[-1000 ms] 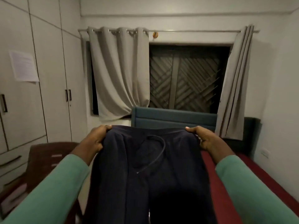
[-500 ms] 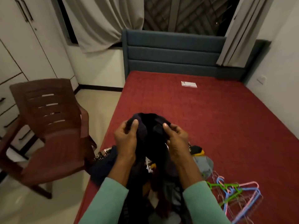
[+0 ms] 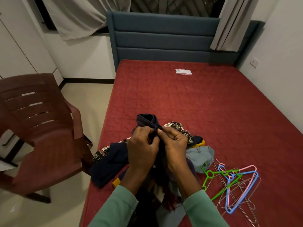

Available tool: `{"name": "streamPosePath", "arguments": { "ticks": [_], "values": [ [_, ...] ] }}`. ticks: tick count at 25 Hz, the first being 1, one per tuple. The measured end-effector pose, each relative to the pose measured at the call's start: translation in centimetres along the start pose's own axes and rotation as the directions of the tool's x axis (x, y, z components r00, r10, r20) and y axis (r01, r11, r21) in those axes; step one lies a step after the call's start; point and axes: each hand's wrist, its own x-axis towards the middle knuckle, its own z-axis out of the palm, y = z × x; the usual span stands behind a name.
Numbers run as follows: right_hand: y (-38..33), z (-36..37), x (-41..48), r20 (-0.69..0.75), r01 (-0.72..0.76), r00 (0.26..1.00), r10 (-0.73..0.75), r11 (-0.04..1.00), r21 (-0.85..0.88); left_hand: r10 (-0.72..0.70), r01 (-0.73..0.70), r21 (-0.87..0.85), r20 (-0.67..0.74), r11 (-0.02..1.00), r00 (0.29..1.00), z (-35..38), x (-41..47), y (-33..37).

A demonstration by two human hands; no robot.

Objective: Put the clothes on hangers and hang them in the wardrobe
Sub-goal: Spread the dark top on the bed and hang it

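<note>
Head view, left hand (image 3: 142,151), right hand (image 3: 176,145) pinching navy garment (image 3: 147,120), clothes pile (image 3: 111,161) at mattress (image 3: 213,112) edge, hangers (image 3: 236,173) right, chair (image 3: 41,128) left.

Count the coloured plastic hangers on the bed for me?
3: a green one beside the clothes pile, a blue one right of it, a pink one tangled with the blue. Wire hangers among them may hide more.

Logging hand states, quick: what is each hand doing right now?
Left hand: closed, gripping the dark garment.
Right hand: closed, pinching the dark garment too.
</note>
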Motion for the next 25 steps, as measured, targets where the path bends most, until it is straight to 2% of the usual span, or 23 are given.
{"name": "streamPosePath", "arguments": {
  "ticks": [5, 10, 12, 15, 17, 20, 21, 23, 24, 25],
  "values": [
    [0.2, -1.5, 0.1, -0.037, 0.052, 0.998, -0.053, 0.998, -0.023, 0.005, -0.006, 0.034, 0.027, 0.999, 1.0, 1.3, -0.6, -0.1],
    [-1.3, -3.3, 1.3, 0.122, 0.123, 0.987, -0.104, 0.98, -0.158, -0.019, 0.015, -0.053, -0.071, 0.998, 0.997, 2.5, -1.2, 0.9],
    [-1.8, -4.1, 1.6, 0.171, 0.16, 0.977, -0.129, 0.97, -0.183, -0.023, 0.014, -0.074, -0.111, 0.997, 0.994, 2.9, -1.7, 1.8],
    [-3.0, -5.5, 1.7, 0.317, 0.183, 0.942, -0.115, 0.964, -0.194, -0.015, 0.002, -0.1, -0.123, 0.995, 0.992, 3.6, -2.3, 3.0],
    [-3.8, -6.7, 2.2, 0.379, 0.178, 0.921, -0.088, 0.961, -0.209, 0.006, -0.014, -0.127, -0.067, 0.992, 0.998, 3.7, -2.9, 3.9],
    [-4.3, -8.9, 3.3, 0.344, 0.212, 0.931, -0.123, 0.949, -0.233, 0.09, -0.061, -0.244, 0.109, 0.968, 0.99, 2.9, -3.6, 5.5],
    [-4.3, -9.5, 3.6, 0.334, 0.232, 0.931, -0.148, 0.946, -0.227, 0.118, -0.083, -0.263, 0.123, 0.961, 0.985, 2.3, -3.4, 5.6],
    [-4.6, -10.2, 3.6, 0.329, 0.271, 0.925, -0.192, 0.939, -0.213, 0.123, -0.1, -0.231, 0.086, 0.968, 0.989, 0.9, -1.9, 4.9],
    [-4.8, -10.4, 3.4, 0.329, 0.296, 0.919, -0.217, 0.931, -0.213, 0.098, -0.073, -0.187, 0.127, 0.98, 0.987, 0.0, -0.8, 4.3],
    [-5.2, -10.5, 3.3, 0.33, 0.328, 0.911, -0.247, 0.92, -0.216, 0.07, -0.04, -0.127, 0.246, 0.991, 0.967, -1.0, 0.4, 3.9]
  ]
}}
